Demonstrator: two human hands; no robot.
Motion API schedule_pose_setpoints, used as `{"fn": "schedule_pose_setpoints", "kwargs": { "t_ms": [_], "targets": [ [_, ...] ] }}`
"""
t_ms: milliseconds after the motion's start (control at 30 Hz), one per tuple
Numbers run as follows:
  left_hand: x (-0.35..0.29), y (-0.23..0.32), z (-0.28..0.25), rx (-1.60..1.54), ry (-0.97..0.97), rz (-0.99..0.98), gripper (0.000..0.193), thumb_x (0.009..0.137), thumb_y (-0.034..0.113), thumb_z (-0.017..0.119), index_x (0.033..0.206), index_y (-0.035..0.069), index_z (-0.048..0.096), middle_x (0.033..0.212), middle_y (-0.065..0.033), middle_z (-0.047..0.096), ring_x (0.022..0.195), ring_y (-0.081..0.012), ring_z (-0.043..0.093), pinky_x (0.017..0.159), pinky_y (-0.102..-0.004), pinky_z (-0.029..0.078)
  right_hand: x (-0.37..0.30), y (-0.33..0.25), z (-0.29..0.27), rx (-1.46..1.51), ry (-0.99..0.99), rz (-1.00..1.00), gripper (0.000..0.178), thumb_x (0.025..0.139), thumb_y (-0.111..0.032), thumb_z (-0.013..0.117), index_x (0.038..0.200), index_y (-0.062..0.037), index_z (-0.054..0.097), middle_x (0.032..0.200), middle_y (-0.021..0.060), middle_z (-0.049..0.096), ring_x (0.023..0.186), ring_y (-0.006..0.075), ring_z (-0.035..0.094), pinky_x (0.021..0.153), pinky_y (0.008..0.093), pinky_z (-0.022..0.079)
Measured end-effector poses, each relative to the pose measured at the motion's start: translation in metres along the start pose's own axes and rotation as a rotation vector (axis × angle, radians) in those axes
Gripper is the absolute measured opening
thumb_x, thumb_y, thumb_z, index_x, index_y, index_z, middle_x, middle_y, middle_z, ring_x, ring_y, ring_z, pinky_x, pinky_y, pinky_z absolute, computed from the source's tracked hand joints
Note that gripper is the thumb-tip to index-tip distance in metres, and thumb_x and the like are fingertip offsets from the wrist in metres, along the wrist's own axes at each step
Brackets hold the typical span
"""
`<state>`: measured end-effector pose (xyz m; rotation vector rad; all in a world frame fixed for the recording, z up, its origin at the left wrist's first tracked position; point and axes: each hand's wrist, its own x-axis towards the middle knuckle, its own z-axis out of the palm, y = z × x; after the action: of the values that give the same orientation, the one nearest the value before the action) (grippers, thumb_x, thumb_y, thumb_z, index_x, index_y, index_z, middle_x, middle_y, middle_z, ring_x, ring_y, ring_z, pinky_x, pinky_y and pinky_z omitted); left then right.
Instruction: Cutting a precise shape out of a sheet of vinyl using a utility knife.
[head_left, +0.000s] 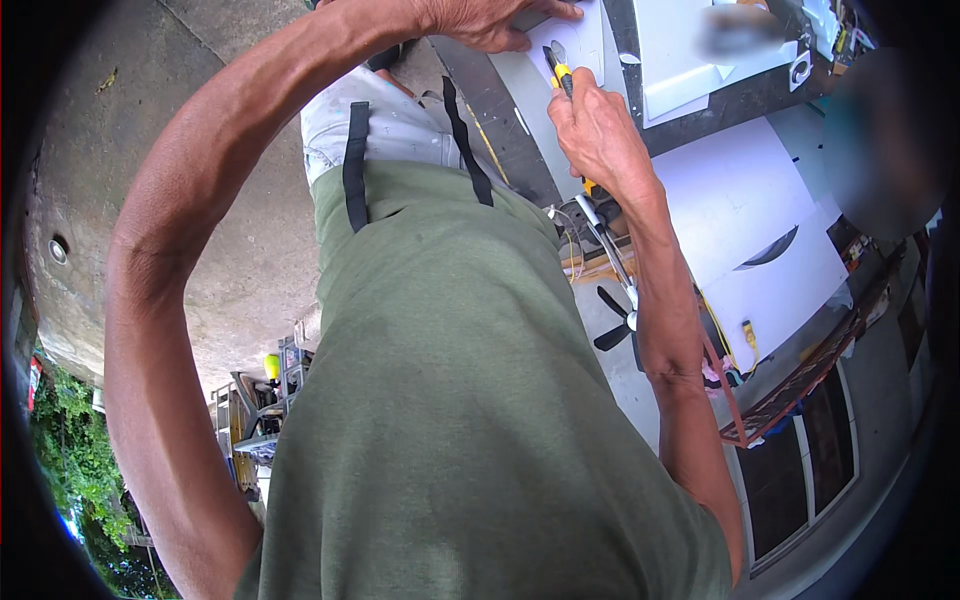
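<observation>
My right hand [598, 128] grips a yellow and black utility knife [558, 72], its tip pointing at a white sheet [582, 42] on the dark workbench [505, 110]. My left hand [490, 20] presses flat on the same sheet at the top edge of the view, fingers spread over its corner. My green shirt and both forearms fill most of the picture.
More white sheets [735, 190] lie on the bench to the right, one with a curved dark cut-out [772, 250]. A small black propeller [612, 320] and wires sit near my right elbow. Concrete floor [200, 100] spreads to the left. A blurred person stands at right.
</observation>
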<state>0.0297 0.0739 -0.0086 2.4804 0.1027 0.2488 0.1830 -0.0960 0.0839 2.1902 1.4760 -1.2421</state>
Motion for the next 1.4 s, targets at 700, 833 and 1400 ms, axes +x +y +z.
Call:
{"fn": "schedule_pose_setpoints", "kwargs": {
  "t_ms": [700, 833, 1400],
  "targets": [
    [-0.001, -0.003, 0.002, 0.027, 0.0, 0.069, 0.07, 0.074, 0.037, 0.071, 0.143, 0.03, 0.063, 0.163, 0.0037, 0.044, 0.158, -0.0451, 0.012, 0.124, -0.0732, 0.002, -0.013, 0.001, 0.01, -0.087, 0.073, -0.063, 0.028, 0.102, -0.017, 0.05, 0.094, 0.0091, 0.05, 0.067, 0.0335, 0.063, 0.066, 0.0498, 0.069, 0.06, 0.0546, 0.053],
    [0.001, 0.001, 0.003, 0.01, -0.021, 0.061, 0.07, 0.074, 0.037, 0.072, 0.143, 0.03, 0.063, 0.163, 0.0039, 0.044, 0.158, -0.0455, 0.011, 0.124, -0.0741, 0.002, -0.015, 0.001, 0.006, -0.095, 0.05, -0.057, 0.026, 0.101, -0.016, 0.05, 0.094, 0.0093, 0.049, 0.067, 0.0339, 0.063, 0.066, 0.05, 0.069, 0.061, 0.0561, 0.053],
    [0.003, 0.003, -0.003, 0.039, -0.062, 0.032, 0.065, 0.076, 0.037, 0.07, 0.14, 0.028, 0.066, 0.164, 0.003, 0.043, 0.157, -0.0477, 0.013, 0.124, -0.074, 0.004, -0.019, 0.004, -0.003, -0.144, 0.003, -0.058, 0.029, 0.099, -0.019, 0.05, 0.098, 0.0101, 0.052, 0.072, 0.034, 0.066, 0.067, 0.0503, 0.07, 0.063, 0.0555, 0.057]
  ]
}}
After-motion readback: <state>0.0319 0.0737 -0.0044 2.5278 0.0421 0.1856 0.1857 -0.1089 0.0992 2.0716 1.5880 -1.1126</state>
